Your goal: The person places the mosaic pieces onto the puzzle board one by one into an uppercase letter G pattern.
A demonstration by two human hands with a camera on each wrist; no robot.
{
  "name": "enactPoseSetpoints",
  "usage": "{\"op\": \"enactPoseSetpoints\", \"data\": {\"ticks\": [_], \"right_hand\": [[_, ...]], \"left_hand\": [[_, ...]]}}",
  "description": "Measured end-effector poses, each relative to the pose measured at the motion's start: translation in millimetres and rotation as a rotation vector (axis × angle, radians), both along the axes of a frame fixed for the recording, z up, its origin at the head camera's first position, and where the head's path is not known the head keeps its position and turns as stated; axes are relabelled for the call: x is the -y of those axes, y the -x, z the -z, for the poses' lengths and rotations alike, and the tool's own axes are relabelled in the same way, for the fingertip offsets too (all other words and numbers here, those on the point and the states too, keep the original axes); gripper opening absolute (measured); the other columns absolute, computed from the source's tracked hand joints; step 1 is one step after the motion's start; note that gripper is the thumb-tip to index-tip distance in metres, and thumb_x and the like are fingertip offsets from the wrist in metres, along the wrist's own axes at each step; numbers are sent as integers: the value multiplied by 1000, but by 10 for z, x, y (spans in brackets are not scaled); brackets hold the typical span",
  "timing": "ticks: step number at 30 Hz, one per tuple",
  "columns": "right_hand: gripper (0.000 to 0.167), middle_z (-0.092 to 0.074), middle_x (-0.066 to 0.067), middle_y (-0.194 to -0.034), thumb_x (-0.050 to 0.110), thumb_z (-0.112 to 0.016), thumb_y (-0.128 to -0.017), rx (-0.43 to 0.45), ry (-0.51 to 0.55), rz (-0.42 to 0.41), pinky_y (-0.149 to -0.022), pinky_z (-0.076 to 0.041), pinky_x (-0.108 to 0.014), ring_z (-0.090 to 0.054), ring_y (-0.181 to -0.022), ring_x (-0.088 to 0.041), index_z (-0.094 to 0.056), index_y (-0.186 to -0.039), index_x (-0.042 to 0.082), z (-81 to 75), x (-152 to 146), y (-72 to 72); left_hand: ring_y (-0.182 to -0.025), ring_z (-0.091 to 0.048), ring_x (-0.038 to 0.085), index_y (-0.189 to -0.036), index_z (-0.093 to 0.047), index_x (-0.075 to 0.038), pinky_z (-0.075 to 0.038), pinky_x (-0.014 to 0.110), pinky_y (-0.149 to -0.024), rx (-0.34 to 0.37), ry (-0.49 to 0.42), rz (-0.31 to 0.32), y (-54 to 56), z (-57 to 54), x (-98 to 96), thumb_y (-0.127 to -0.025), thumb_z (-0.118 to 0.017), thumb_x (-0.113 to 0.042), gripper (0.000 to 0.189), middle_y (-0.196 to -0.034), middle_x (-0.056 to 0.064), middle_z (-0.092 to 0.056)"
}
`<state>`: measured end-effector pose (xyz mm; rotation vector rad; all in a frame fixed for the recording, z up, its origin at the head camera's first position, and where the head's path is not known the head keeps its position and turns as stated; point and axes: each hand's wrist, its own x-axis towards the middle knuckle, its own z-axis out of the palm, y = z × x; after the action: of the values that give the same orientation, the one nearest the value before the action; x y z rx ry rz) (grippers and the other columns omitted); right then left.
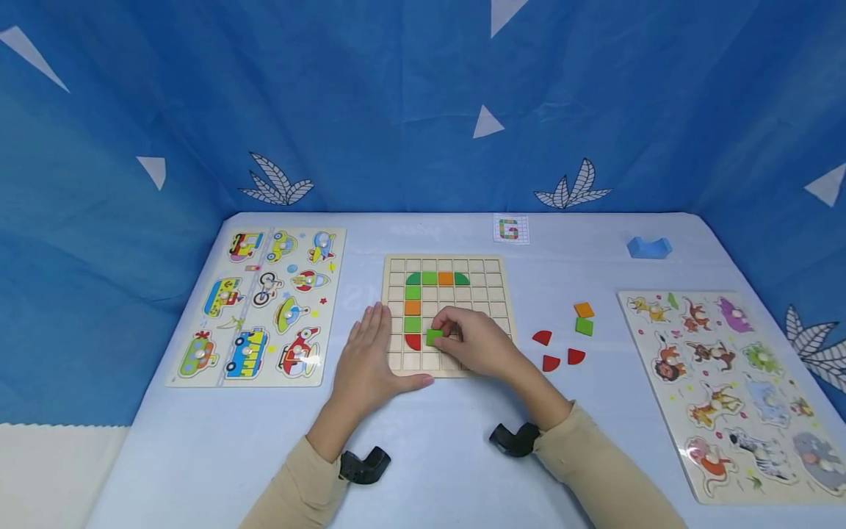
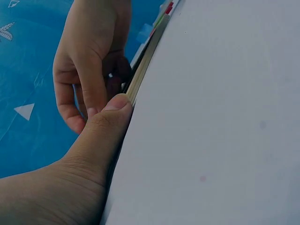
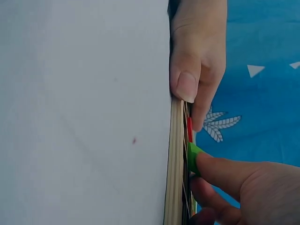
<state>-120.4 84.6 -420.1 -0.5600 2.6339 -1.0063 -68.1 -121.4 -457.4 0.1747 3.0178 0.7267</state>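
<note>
A square wooden grid board point(image 1: 476, 264) lies mid-table in the head view. My right hand point(image 1: 479, 342) pinches a green square tile point(image 1: 433, 336) between thumb and fingers, low over the grid beside a red quarter-circle piece point(image 1: 413, 341). In the right wrist view this green tile point(image 3: 193, 158) is at the board's surface, tilted. My left hand point(image 1: 366, 360) lies along the board's left edge with fingers straight, its thumb point(image 2: 117, 105) against the near edge. Green and orange pieces, with a dark green rounded piece point(image 1: 462, 279) at the right end, form a column and top row.
Right of the board lie several red quarter-circles point(image 1: 551, 363), an orange square point(image 1: 584, 309) and a green square point(image 1: 584, 326). A pattern card point(image 1: 522, 229) and blue block point(image 1: 649, 248) sit farther back. A vehicle puzzle point(image 1: 333, 294) is left, an animal puzzle point(image 1: 687, 448) right.
</note>
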Motion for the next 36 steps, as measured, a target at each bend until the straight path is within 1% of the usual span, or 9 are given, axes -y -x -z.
{"op": "enactPoseSetpoints", "data": {"ticks": [6, 11, 14, 19, 22, 26, 29, 33, 36], "right_hand": [[13, -59, 9, -87, 23, -77, -87, -34, -47, 1, -72, -48, -27, -54, -79, -11, -68, -98, 23, -20, 62, -31], [14, -62, 11, -90, 23, -78, -86, -50, -59, -12, -74, -49, -25, -56, -80, -9, -72, -98, 23, -23, 65, -44], [17, -64, 11, -94, 23, -79, -85, -71, -69, -40, -73, -50, -23, -57, -80, -6, -76, -102, 21, -16, 46, -47], [22, -65, 10, -96, 19, -78, -86, -62, -25, -78, -67, -49, -21, -56, -79, -6, -78, -108, 19, -14, -52, -69], [23, -65, 11, -97, 19, -75, -89, -32, 15, -60, -67, -49, -22, -56, -81, -8, -77, -112, 22, -25, -155, -82], [28, -63, 9, -97, 21, -75, -90, -38, 18, 23, -66, -49, -23, -54, -80, -12, -73, -118, 22, -62, -397, -59], [31, -64, 3, -98, 20, -75, -89, -82, -26, 107, -63, -46, -26, -52, -75, -15, -71, -119, 18, -84, -652, -3], [35, -65, -5, -103, 21, -74, -90, -130, -161, 252, -61, -43, -28, -52, -76, -20, -68, -123, 12, -99, -1027, 65], [40, -65, -13, -105, 22, -73, -91, -151, -261, 368, -60, -47, -32, -55, -80, -25, -64, -127, 9, -110, -1288, 91]], "left_hand": [[-156, -9, 26, -158, -16, -2, -12, 44, -127, -1, 11, 3, 5, 8, -1, -63, -70, -82, 136, -167, 11, -12], [-156, -10, 27, -158, -16, -2, -13, 44, -127, -6, 12, 3, 9, 14, 5, -63, -70, -82, 136, -167, 12, -13], [-156, -10, 27, -158, -17, -2, -13, 44, -127, -1, 11, 0, 8, 14, 4, -63, -72, -81, 135, -167, 11, -13], [-156, -10, 27, -158, -17, -2, -13, 45, -127, 6, 5, 2, 7, 5, -5, -63, -73, -79, 135, -167, 11, -13], [-156, -9, 26, -158, -17, -2, -13, 44, -127, 7, 5, 2, 10, 4, -11, -63, -73, -79, 135, -167, 11, -13], [-156, -10, 27, -158, -17, -3, -13, 45, -127, 3, -1, -1, 12, 8, -18, -63, -74, -78, 135, -167, 11, -13], [-156, -9, 26, -158, -16, -3, -13, 46, -127, 3, -10, -5, 10, 11, -16, -62, -76, -77, 135, -168, 10, -12], [-156, -8, 26, -158, -16, -4, -12, 46, -127, 5, -14, -8, 8, 11, -9, -62, -76, -77, 135, -168, 9, -11], [-156, -8, 27, -158, -16, -4, -12, 46, -127, 6, -14, -6, 9, 7, -6, -62, -76, -77, 136, -168, 10, -11]]}}
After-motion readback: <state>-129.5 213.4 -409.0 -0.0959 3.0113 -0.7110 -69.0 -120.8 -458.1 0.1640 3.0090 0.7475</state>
